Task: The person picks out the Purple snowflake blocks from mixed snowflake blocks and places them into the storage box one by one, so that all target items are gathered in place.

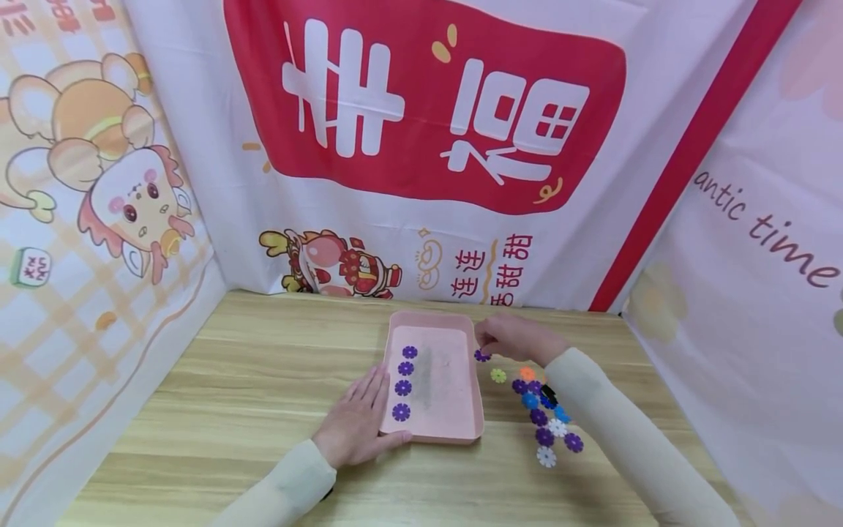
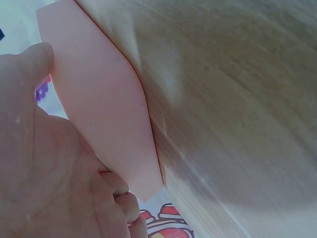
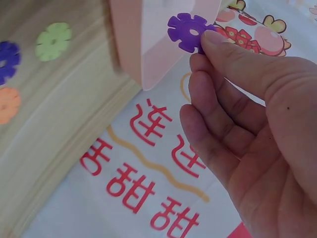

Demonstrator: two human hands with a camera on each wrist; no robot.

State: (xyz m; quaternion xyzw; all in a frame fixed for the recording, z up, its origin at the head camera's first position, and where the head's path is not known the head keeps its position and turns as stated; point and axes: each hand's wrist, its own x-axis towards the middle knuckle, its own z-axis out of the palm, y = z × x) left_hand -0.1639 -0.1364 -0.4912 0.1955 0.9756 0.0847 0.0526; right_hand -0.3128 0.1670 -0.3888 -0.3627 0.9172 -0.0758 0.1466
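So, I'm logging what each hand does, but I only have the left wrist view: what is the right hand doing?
Observer: The right hand pinches a purple flower-shaped disc by its edge.
Operator: And what lies inside the pink tray?
Observer: Four purple discs lie there in a column along its left side.
Operator: Any loose pieces outside it?
Observer: Yes, a cluster of mixed colours lies on the table, to the tray's right in the head view.

Plain cream slvs [image 1: 612,432], L+R
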